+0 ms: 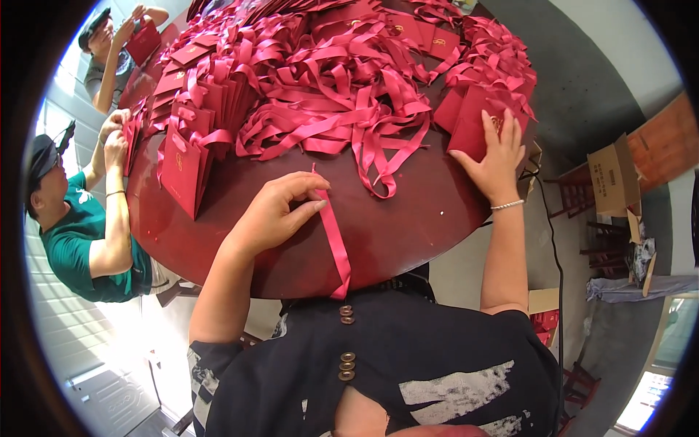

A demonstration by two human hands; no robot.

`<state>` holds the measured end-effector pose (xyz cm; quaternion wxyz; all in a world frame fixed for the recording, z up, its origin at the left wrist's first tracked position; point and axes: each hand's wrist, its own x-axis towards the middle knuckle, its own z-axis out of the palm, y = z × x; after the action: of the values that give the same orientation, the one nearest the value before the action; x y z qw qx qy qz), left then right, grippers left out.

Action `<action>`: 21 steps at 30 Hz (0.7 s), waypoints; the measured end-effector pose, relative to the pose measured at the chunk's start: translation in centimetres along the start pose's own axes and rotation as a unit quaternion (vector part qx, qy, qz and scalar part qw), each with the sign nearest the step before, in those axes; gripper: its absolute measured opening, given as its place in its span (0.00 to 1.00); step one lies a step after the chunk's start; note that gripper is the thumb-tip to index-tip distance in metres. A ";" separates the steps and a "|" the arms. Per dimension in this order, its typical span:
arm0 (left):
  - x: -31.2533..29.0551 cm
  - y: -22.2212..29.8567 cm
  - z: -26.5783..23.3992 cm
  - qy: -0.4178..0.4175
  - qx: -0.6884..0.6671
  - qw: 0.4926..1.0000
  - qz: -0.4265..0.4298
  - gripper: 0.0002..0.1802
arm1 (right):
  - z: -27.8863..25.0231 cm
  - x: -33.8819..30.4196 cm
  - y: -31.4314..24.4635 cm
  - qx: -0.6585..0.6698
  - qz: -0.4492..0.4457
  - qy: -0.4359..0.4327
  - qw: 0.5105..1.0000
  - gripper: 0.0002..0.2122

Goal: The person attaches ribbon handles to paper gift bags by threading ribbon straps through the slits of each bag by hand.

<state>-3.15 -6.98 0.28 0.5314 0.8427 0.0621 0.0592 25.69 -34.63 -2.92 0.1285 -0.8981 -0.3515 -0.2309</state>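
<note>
Between the thumb and fingers of my left hand (280, 207) is one end of a pink-red ribbon (335, 240), which hangs down over the near table edge. My right hand (496, 153) lies with spread fingers on a dark red paper bag (466, 120) at the table's right side. That bag leans against others with ribbons on them. Ahead of my hands spreads a tangled heap of loose ribbons (328, 109). To the left, a row of red paper bags (182, 164) with gold marks stands upright, ribbons draped over them.
The round, glossy dark red table (393, 233) holds it all. Two people work along its left side, one in a green shirt (87, 255), each handling red bags. At the right are a cardboard box (614, 175), wooden stools (604, 244) and a black cable (555, 255).
</note>
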 end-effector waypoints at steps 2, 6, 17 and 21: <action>0.6 0.1 0.3 -0.007 -0.005 1.000 0.005 0.13 | 1.5 -0.3 -0.9 -0.020 0.055 0.011 0.998 0.44; 0.8 -0.2 0.7 -0.013 -0.001 1.000 0.008 0.13 | 0.9 1.6 -3.5 -0.079 0.100 -0.029 0.991 0.43; 0.3 -0.3 0.8 0.001 -0.006 1.000 0.005 0.12 | 3.8 3.2 1.0 -0.058 -0.046 -0.055 0.996 0.34; -0.1 -0.1 0.8 0.009 0.011 1.000 0.015 0.12 | 3.5 4.1 3.2 -0.066 -0.095 -0.056 0.992 0.34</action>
<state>-3.12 -7.65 -0.15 0.5208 0.8488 0.0543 0.0739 31.73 -33.19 -4.06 0.0264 -0.8788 -0.4257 -0.2138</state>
